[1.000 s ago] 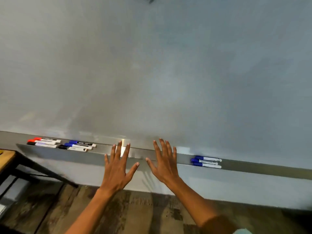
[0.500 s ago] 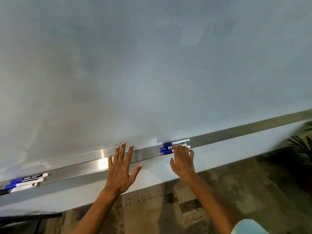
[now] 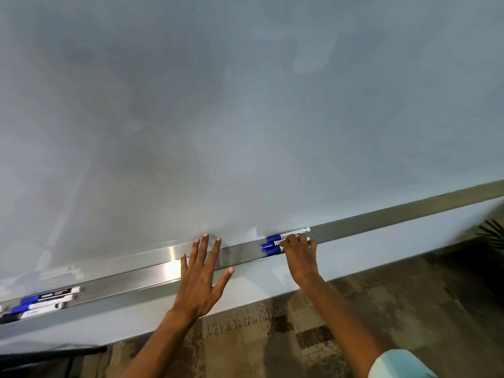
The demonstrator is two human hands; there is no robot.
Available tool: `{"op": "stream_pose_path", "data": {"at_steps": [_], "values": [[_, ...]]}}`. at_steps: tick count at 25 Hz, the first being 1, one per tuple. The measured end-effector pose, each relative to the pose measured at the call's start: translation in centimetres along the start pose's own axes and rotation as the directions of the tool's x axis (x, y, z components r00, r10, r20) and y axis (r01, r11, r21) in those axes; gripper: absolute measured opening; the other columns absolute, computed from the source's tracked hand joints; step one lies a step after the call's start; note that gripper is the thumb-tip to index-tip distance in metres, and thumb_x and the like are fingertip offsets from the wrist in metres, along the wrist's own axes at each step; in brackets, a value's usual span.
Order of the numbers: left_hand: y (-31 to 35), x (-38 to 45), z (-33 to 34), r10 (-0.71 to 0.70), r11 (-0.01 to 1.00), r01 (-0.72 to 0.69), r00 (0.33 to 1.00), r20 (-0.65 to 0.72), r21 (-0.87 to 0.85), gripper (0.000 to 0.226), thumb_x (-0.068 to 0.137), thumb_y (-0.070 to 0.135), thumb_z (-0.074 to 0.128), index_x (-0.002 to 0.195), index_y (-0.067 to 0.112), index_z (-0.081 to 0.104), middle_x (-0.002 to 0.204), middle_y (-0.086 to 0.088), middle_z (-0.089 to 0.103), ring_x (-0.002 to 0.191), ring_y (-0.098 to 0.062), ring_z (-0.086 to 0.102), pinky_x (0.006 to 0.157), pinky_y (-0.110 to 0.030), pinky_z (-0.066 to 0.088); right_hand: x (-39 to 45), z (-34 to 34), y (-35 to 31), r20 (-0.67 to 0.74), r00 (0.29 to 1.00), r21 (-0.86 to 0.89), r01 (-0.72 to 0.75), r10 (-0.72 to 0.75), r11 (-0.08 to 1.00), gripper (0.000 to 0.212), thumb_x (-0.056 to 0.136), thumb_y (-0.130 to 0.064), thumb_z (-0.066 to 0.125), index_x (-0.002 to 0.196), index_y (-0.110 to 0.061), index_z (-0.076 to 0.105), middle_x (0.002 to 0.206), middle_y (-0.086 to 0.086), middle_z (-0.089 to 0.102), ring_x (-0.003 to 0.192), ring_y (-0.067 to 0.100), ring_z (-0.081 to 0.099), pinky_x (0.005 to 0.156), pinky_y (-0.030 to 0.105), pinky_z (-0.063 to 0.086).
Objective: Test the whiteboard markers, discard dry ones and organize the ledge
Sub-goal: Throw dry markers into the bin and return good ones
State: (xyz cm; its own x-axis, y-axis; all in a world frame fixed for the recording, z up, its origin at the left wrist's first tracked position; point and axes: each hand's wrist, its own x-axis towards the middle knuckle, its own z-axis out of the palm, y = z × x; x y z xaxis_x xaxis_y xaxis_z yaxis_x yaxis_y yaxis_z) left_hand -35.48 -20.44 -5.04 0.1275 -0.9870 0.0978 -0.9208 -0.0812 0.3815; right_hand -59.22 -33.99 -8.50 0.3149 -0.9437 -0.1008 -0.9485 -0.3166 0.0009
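Observation:
Three blue-capped white markers (image 3: 272, 243) lie side by side on the metal ledge (image 3: 381, 222) under the whiteboard (image 3: 245, 105). My right hand (image 3: 300, 252) rests over their barrels with its fingers curled round them; only the caps and one barrel end show. To the left of it, my left hand (image 3: 201, 271) is held flat with its fingers spread over the ledge, holding nothing. A second group of markers (image 3: 41, 299), blue- and black-capped, lies at the far left of the ledge.
Between the two marker groups the ledge is bare and shiny. Patterned carpet (image 3: 272, 336) lies below the board. Plant leaves (image 3: 493, 233) show at the right edge. A dark frame (image 3: 54, 353) sits low at the left.
The view has swung to the right. My right hand moved from mid-ledge onto the three blue markers and curled its fingers over them. My left hand stayed spread.

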Motion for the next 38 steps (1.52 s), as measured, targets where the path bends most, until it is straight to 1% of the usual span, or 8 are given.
{"op": "stream_pose_path", "data": {"at_steps": [10, 15, 19, 22, 26, 32, 36, 38], "values": [[-0.4, -0.9, -2.8, 0.037, 0.999, -0.036, 0.999, 0.039, -0.032, 0.081, 0.087, 0.081, 0.009, 0.155, 0.038, -0.001, 0.163, 0.01, -0.016, 0.15, -0.013, -0.018, 0.122, -0.049, -0.003, 0.7, -1.9, -0.9, 0.039, 0.999, -0.104, -0.002, 0.006, 0.995, 0.023, 0.092, -0.016, 0.063, 0.111, -0.028, 0.067, 0.115, -0.007, 0.062, 0.119, 0.021, 0.05, 0.101, 0.044, 0.031], [-1.5, -0.9, -5.4, 0.108, 0.992, -0.108, 0.994, -0.016, -0.058, 0.079, 0.091, 0.077, 0.017, 0.156, 0.037, -0.001, 0.164, 0.01, -0.012, 0.149, -0.009, -0.016, 0.121, -0.045, -0.004, -0.8, -4.5, -5.9, -0.12, 0.99, -0.046, 0.068, -0.074, 0.997, 0.037, 0.041, -0.016, 0.097, 0.063, -0.03, 0.071, 0.067, 0.0, 0.062, 0.065, 0.024, 0.061, 0.065, 0.045, 0.048], [-2.6, -0.5, -8.8, 0.172, 0.983, -0.174, 0.984, -0.044, -0.066, 0.077, 0.091, 0.074, 0.018, 0.155, 0.035, 0.0, 0.163, 0.011, -0.012, 0.149, -0.009, -0.016, 0.12, -0.04, -0.008, -2.6, -9.1, -12.5, -0.251, 0.955, 0.054, 0.178, -0.159, 0.983, 0.024, 0.078, -0.034, 0.08, 0.101, -0.036, 0.073, 0.097, 0.001, 0.066, 0.093, 0.026, 0.061, 0.087, 0.049, 0.039], [-4.0, -0.6, -11.0, 0.243, 0.967, -0.247, 0.968, -0.056, -0.066, 0.066, 0.097, 0.058, 0.036, 0.155, 0.027, 0.024, 0.161, -0.002, 0.025, 0.149, -0.024, 0.022, 0.12, -0.045, 0.023, -3.7, -12.0, -15.9, -0.287, 0.94, 0.077, 0.215, -0.184, 0.974, 0.028, 0.099, -0.039, 0.052, 0.125, -0.036, 0.06, 0.12, -0.001, 0.057, 0.114, 0.023, 0.05, 0.101, 0.043, 0.024], [-6.8, -0.4, -14.0, 0.354, 0.916, -0.388, 0.903, -0.245, -0.105, 0.032, 0.092, 0.02, 0.066, 0.123, 0.019, 0.059, 0.112, 0.001, 0.061, 0.095, -0.022, 0.06, 0.079, -0.031, 0.05, -5.6, -15.9, -18.8, -0.237, 0.941, 0.214, 0.293, -0.242, 0.932, 0.029, 0.099, -0.044, 0.049, 0.124, -0.036, 0.063, 0.115, -0.005, 0.062, 0.108, 0.016, 0.055, 0.1, 0.036, 0.03], [-7.1, -1.0, -20.2, 0.442, 0.804, -0.562, 0.785, -0.434, -0.197, 0.01, 0.097, 0.022, 0.061, 0.103, 0.015, 0.066, 0.088, 0.005, 0.059, 0.073, -0.012, 0.053, 0.067, -0.023, 0.043, -9.6, -21.7, -19.0, -0.143, 0.989, 0.911, 0.151, -0.048, 0.383, 0.025, 0.077, -0.031, 0.082, 0.099, -0.02, 0.078, 0.09, -0.003, 0.076, 0.087, 0.015, 0.069, 0.078, 0.026, 0.054], [-5.3, -0.8, -23.2, 0.447, 0.738, -0.629, 0.726, -0.522, -0.243, 0.016, 0.093, 0.024, 0.067, 0.104, 0.012, 0.069, 0.09, 0.001, 0.066, 0.077, -0.012, 0.058, 0.072, -0.021, 0.047, -11.4, -23.8, -20.2, -0.055, 0.993, 0.927, 0.09, 0.106, -0.363, 0.039, 0.068, -0.034, 0.085, 0.094, -0.008, 0.073, 0.067, 0.005, 0.061, 0.066, 0.017, 0.056, 0.063, 0.027, 0.052], [-4.2, -0.8, -24.0, 0.443, 0.718, -0.644, 0.716, -0.54, -0.264, 0.021, 0.094, 0.028, 0.065, 0.105, 0.011, 0.07, 0.09, 0.0, 0.067, 0.077, -0.012, 0.059, 0.072, -0.021, 0.049, -11.8, -25.2, -21.4, -0.057, 0.974, 0.88, 0.153, 0.22, -0.45, 0.029, 0.083, -0.034, 0.071, 0.093, -0.007, 0.071, 0.063, 0.001, 0.053, 0.062, 0.013, 0.049, 0.06, 0.026, 0.045]]}}
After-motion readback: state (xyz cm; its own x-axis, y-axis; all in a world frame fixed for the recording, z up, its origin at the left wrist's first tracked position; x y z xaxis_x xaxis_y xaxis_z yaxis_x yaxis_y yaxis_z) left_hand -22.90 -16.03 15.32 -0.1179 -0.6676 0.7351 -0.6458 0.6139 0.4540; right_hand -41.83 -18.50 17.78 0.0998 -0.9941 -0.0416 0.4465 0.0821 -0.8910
